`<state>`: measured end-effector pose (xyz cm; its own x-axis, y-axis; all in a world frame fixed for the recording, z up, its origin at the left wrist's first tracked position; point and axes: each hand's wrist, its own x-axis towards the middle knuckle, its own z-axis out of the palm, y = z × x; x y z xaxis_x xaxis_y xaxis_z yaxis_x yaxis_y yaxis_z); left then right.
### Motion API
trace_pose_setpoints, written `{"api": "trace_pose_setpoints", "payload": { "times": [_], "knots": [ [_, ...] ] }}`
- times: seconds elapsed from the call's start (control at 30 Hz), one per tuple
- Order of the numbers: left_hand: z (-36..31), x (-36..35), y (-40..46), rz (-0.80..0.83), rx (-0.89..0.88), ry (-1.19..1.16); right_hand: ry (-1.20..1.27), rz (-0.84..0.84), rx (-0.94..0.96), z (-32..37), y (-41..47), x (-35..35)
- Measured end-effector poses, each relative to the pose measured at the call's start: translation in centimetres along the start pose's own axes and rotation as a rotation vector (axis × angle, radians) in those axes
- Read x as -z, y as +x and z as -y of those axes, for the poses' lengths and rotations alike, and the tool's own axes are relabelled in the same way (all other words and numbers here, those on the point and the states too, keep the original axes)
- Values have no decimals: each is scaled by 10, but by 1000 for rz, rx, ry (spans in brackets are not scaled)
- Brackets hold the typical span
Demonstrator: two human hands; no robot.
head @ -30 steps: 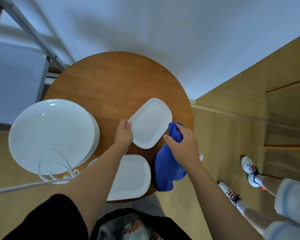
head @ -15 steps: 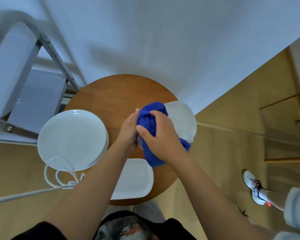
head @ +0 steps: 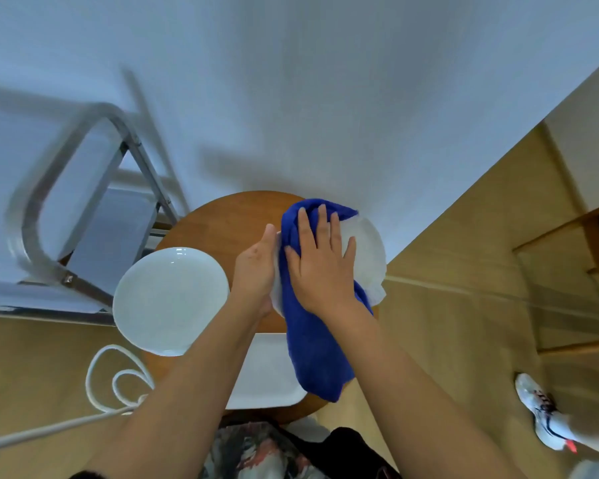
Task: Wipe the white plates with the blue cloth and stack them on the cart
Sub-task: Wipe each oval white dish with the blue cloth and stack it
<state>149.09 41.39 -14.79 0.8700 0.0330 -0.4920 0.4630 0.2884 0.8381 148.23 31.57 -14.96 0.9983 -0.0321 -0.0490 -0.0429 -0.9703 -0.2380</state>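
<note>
a view straight down from a person's head onto a small round wooden table (head: pixel 222 219) set against a white wall (head: pixel 325 81). at about nine o'clock stands a metal cart (head: pixel 66 209) with grey shelves, blurred by motion. below it, at seven o'clock, a white cord (head: pixel 118 378) loops across the tan floor (head: pixel 446 340). on the left edge of the table, just beside the cart, sits a stack of round plates (head: pixel 170 300), glossy white and overhanging the rim.

near the centre, the left hand (head: pixel 255 271) grips the left edge of a white plate (head: pixel 367 257), which is held tilted above the table at about one o'clock from the middle. the plate is rounded at its corners and mostly hidden. the right hand (head: pixel 320 267) lies flat on the cloth (head: pixel 317 347), fingers straight and spread, pressing it against the plate's face. the cloth is deep blue, soft and bunched, draped over the plate's top edge and hanging down towards six o'clock. under its hanging end another white plate (head: pixel 263 371), squarish with rounded corners, rests on the near edge of the table.

at four o'clock, a white shoe (head: pixel 543 420) of a second person stands on the floor.
</note>
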Motion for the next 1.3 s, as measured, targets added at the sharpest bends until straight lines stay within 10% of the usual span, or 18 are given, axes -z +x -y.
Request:
{"api": "trace_pose_setpoints", "payload": {
  "times": [0.47,1.13,1.3],
  "knots": [
    [-27,12,-23,-120,-228,24,12,-118,-294,-37,5,40],
    [-22,5,-22,-226,88,-264,327,-246,206,24,-80,10],
    [-20,12,-25,-72,122,-174,619,20,164,13,-81,25]
  ]
}}
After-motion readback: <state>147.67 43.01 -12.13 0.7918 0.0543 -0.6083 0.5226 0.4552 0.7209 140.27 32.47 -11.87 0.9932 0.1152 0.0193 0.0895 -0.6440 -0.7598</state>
